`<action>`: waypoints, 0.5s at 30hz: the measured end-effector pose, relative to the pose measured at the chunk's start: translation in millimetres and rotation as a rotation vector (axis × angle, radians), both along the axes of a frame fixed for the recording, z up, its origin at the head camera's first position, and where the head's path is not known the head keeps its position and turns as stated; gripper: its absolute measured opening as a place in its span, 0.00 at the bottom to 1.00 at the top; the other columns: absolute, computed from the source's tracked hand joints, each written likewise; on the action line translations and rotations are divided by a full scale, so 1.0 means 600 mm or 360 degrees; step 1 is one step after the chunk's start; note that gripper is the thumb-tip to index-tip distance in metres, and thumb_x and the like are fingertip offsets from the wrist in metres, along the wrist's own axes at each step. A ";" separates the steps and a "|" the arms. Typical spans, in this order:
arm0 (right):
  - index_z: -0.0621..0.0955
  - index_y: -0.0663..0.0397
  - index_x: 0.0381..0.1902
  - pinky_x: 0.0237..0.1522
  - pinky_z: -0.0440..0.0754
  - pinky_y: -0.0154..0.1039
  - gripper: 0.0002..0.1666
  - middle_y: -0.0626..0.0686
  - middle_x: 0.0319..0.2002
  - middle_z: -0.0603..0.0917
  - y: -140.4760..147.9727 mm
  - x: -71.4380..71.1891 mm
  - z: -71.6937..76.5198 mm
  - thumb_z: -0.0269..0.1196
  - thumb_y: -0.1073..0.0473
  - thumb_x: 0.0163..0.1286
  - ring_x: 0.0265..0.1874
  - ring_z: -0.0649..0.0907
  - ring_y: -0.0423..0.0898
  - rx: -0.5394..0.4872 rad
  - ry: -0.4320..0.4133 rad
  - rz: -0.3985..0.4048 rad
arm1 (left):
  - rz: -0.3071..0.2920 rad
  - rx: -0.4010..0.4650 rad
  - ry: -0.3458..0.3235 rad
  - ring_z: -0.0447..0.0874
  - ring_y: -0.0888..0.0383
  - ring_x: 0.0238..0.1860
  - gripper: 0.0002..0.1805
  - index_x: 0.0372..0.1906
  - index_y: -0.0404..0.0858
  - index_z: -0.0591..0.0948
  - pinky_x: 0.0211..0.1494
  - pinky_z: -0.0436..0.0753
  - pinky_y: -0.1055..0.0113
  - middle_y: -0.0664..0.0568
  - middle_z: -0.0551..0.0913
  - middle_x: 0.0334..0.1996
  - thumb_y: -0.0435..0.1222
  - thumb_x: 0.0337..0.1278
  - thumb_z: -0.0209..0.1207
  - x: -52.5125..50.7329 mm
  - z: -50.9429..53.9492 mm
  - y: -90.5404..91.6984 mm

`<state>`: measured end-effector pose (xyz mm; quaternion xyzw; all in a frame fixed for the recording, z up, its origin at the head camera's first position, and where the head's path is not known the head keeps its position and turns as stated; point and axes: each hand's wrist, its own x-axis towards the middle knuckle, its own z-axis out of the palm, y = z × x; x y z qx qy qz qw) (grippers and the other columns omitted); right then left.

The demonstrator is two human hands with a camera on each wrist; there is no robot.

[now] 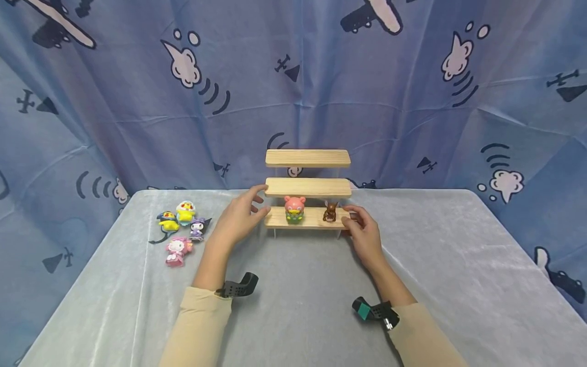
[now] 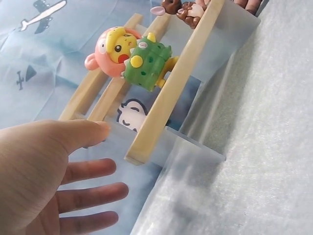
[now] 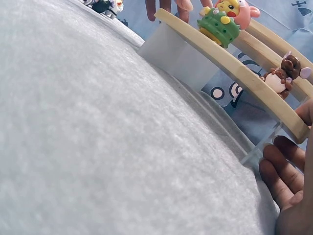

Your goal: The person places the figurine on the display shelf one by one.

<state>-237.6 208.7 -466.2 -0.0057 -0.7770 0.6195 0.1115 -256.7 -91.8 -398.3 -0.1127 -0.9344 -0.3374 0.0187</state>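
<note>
A three-tier wooden display stand (image 1: 308, 188) with translucent supports rests on the cloth-covered table. On its bottom tier sits a pink-hooded figurine in a green outfit (image 1: 294, 210), with a small brown figurine (image 1: 329, 211) to its right. My left hand (image 1: 239, 216) is at the stand's left end, fingers spread and thumb against or close to the side; contact is hard to tell. At the bottom tier's right end, my right hand (image 1: 365, 235) grips the stand, its thumb (image 3: 304, 111) by the board and its other fingers by the support below.
Several small figurines lie left of my left arm, among them a pink one (image 1: 178, 251), a purple one (image 1: 197, 229) and yellow ones (image 1: 185, 213). A blue patterned curtain (image 1: 247, 76) hangs behind the grey-white table cloth (image 1: 458, 265). Black straps (image 1: 238, 286) circle both wrists.
</note>
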 end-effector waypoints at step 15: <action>0.77 0.61 0.60 0.38 0.85 0.28 0.18 0.66 0.49 0.82 0.000 -0.001 -0.001 0.57 0.65 0.74 0.36 0.82 0.34 -0.0012 0.0003 0.0011 | -0.0003 0.0001 -0.0027 0.85 0.45 0.56 0.35 0.77 0.56 0.61 0.57 0.83 0.47 0.45 0.84 0.58 0.46 0.69 0.60 -0.002 -0.008 0.001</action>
